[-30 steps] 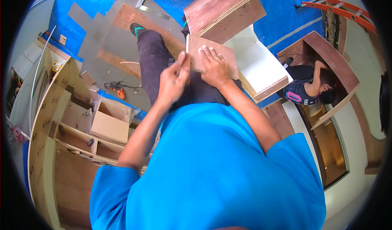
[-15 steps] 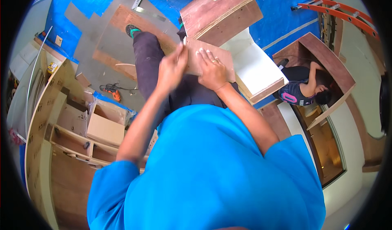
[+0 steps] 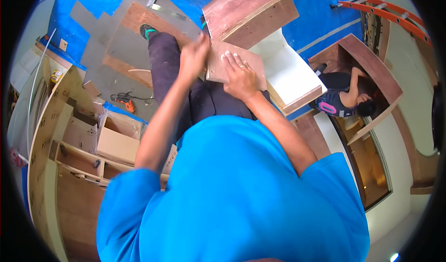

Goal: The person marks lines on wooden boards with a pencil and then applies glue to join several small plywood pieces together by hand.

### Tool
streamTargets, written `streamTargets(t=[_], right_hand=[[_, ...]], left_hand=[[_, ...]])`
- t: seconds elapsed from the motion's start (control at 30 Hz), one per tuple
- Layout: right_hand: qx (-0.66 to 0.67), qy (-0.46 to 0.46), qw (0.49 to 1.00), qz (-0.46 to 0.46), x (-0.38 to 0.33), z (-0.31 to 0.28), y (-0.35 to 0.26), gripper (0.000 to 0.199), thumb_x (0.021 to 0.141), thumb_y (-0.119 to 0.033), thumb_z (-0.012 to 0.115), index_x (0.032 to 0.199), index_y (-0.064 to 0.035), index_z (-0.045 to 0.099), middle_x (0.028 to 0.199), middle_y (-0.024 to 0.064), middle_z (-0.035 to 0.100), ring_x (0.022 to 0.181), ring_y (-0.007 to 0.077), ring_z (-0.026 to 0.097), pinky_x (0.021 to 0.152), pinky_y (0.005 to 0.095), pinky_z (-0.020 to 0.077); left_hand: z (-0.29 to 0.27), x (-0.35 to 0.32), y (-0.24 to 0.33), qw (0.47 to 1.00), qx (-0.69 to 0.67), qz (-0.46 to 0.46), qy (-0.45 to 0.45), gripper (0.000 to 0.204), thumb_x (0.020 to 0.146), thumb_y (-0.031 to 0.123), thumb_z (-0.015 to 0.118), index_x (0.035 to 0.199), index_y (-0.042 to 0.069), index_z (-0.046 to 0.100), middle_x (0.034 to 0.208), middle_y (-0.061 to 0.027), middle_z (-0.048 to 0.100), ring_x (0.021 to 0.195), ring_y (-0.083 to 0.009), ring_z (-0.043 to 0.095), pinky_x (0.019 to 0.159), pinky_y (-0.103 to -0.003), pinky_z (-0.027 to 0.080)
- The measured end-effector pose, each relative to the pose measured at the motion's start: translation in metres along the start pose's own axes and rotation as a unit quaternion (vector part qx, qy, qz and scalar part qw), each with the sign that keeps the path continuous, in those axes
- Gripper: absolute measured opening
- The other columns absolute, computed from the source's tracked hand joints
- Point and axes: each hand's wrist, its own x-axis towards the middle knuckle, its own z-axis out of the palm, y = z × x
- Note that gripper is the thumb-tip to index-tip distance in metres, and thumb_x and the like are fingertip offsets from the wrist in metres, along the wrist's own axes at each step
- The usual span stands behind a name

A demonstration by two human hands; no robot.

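A reddish plywood board (image 3: 215, 61) lies above my thighs, up against a larger plywood piece. My right hand (image 3: 240, 78) rests on its face, fingers stretched out and flat, with a ring on one finger. At the board's left edge is my left hand (image 3: 193, 61), upright and smeared by motion. Whether it holds anything there cannot be made out. Just beyond the board stands a reddish plywood assembly (image 3: 260, 22) with layered edges. To its right is a white-faced panel (image 3: 288, 69) with a wooden edge.
An orange power drill (image 3: 124, 101) with a cord and a metal square (image 3: 162, 10) lie on grey sheets to the left. Wooden shelving (image 3: 79, 159) stands at lower left. Another person (image 3: 341, 101) is inside a plywood cabinet (image 3: 371, 66) on the right, below an orange ladder (image 3: 385, 11).
My left hand has moved slightly upward along the board's left edge. My right hand stays flat on the board, and the view has shifted a little.
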Motion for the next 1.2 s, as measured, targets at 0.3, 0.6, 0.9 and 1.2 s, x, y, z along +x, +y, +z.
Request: streamTargets(t=[0.3, 0.6, 0.9, 1.2], right_hand=[[-0.004, 0.011, 1.0, 0.023, 0.001, 0.003, 0.008, 0.08, 0.069, -0.015, 0.073, 0.147, -0.007, 0.057, 0.153, 0.0171, 0.058, 0.136, 0.0382, 0.059, 0.106, 0.0521, 0.0527], [0.005, 0.001, 1.0, -0.008, 0.004, 0.005, 0.005, 0.08, 0.07, -0.017, 0.077, 0.147, -0.0079, 0.057, 0.154, 0.0162, 0.057, 0.138, 0.0375, 0.058, 0.106, 0.057, 0.0523], [-0.01, 0.012, 1.0, -0.006, 0.004, 0.001, -0.002, 0.08, 0.066, -0.013, 0.072, 0.144, -0.0061, 0.059, 0.15, 0.0178, 0.061, 0.134, 0.0373, 0.062, 0.105, 0.0474, 0.0542], [-0.006, 0.009, 1.0, 0.02, -0.004, 0.005, 0.004, 0.08, 0.067, -0.015, 0.072, 0.146, -0.0061, 0.058, 0.152, 0.0173, 0.059, 0.136, 0.0374, 0.06, 0.104, 0.0507, 0.0542]], left_hand=[[-0.004, -0.105, -0.006, 0.997, -0.068, 0.038, -0.021, 0.056, 0.104, 0.027, 0.06, 0.152, -0.002, 0.054, 0.094, -0.0039, 0.068, 0.076, -0.0074, 0.058, 0.073, -0.025, 0.051], [0.0, 0.008, -0.013, 0.997, -0.072, -0.009, 0.008, 0.063, 0.104, 0.035, 0.061, 0.155, -0.001, 0.051, 0.081, 0.0054, 0.058, 0.066, -0.0042, 0.048, 0.058, -0.023, 0.04], [0.003, 0.007, -0.015, 0.997, -0.008, 0.054, 0.054, 0.058, 0.104, 0.043, 0.062, 0.139, -0.003, 0.063, 0.084, -0.0114, 0.069, 0.085, -0.0124, 0.063, 0.083, -0.035, 0.054], [-0.001, -0.11, 0.001, 0.994, -0.091, 0.063, -0.016, 0.056, 0.104, 0.041, 0.063, 0.144, 0.003, 0.063, 0.106, -0.0105, 0.075, 0.077, -0.0085, 0.062, 0.079, -0.029, 0.054]])
